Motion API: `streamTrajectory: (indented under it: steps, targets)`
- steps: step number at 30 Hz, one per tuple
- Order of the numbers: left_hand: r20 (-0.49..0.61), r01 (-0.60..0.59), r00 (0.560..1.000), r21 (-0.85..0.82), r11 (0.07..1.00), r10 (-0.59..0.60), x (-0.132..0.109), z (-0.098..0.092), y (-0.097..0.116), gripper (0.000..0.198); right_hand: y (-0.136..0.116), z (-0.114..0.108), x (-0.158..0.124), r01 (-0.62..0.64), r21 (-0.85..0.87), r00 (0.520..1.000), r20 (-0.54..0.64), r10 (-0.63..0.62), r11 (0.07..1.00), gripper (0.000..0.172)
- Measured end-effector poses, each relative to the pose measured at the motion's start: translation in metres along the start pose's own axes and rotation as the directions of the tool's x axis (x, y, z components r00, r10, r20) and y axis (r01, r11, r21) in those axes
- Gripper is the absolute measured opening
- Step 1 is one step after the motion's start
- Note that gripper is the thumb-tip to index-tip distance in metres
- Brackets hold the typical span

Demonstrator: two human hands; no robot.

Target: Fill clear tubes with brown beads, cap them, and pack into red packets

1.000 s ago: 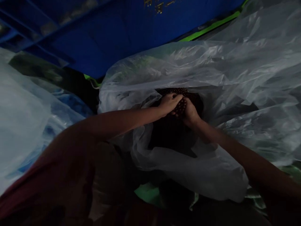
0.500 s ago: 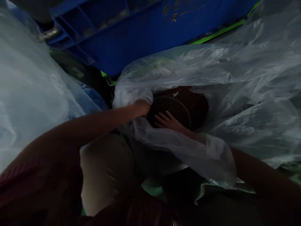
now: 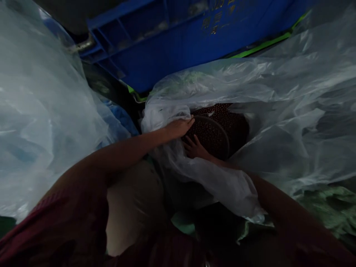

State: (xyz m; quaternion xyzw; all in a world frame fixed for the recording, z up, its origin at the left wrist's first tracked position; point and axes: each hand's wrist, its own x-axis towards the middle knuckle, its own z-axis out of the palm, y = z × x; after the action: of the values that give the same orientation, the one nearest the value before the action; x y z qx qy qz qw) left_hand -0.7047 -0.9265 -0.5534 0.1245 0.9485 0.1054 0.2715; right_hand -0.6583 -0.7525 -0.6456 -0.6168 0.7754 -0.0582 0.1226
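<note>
Dark reddish-brown, bead-like pieces (image 3: 222, 113) lie inside a large clear plastic bag (image 3: 280, 81). Among them is a round container (image 3: 213, 139) with a pale curved rim, filled with the same pieces. My left hand (image 3: 180, 127) is at the bag's left edge beside bunched plastic, fingers together and pointing right; what they hold, if anything, is hidden. Spread fingers of my right hand (image 3: 196, 147) rest at the near left part of the container. Plastic drapes over my right wrist and forearm.
A blue crate (image 3: 178, 48) with a bright green edge below it stands beyond the bag. More clear plastic (image 3: 41, 122) hangs at the left, near blue cloth-like material (image 3: 121, 116). Crumpled green material (image 3: 330, 207) lies at the lower right.
My left hand has come up out of the bag's opening, and its fingers now show. My right hand has shifted slightly down and stays spread. The whole view has shifted a little.
</note>
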Motion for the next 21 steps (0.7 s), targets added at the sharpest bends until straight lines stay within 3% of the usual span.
streamTrajectory:
  steps: [3,5,8,10,12,14,17,21]
  targets:
    - [0.021,-0.185,0.983,0.036,0.982,0.185,0.004,0.024,-0.005,0.063,0.019,-0.012,-0.028,0.114,0.048,0.992,0.054,-0.117,0.992,0.049]
    - [-0.004,-0.256,0.967,0.022,0.966,0.256,0.010,0.041,-0.009,0.075,0.038,-0.023,-0.044,0.105,0.094,0.993,0.036,-0.108,0.990,0.054]
    - [-0.027,-0.296,0.955,0.003,0.955,0.296,0.020,0.059,-0.008,0.090,0.061,-0.033,-0.051,-0.094,0.115,0.994,-0.050,0.100,0.989,0.051]
    - [-0.029,-0.298,0.954,-0.003,0.955,0.298,0.020,0.066,-0.002,0.095,0.067,-0.032,-0.045,-0.249,0.101,0.959,-0.115,0.259,0.963,0.061]
    - [-0.009,-0.278,0.961,-0.014,0.961,0.277,0.015,0.069,0.005,0.098,0.063,-0.026,-0.035,-0.346,0.077,0.921,-0.163,0.354,0.935,0.077]
    - [0.047,-0.237,0.970,-0.028,0.971,0.238,0.005,0.070,0.010,0.100,0.054,-0.020,-0.029,-0.370,0.044,0.911,-0.175,0.372,0.928,0.081]
    - [0.124,-0.234,0.964,-0.020,0.972,0.234,-0.008,0.068,0.011,0.091,0.040,-0.019,-0.033,-0.268,0.000,0.958,-0.103,0.267,0.963,0.076]
    - [0.111,-0.266,0.957,-0.036,0.963,0.268,-0.010,0.052,0.009,0.077,0.038,-0.041,-0.054,-0.171,0.073,0.984,-0.040,0.174,0.983,0.060]
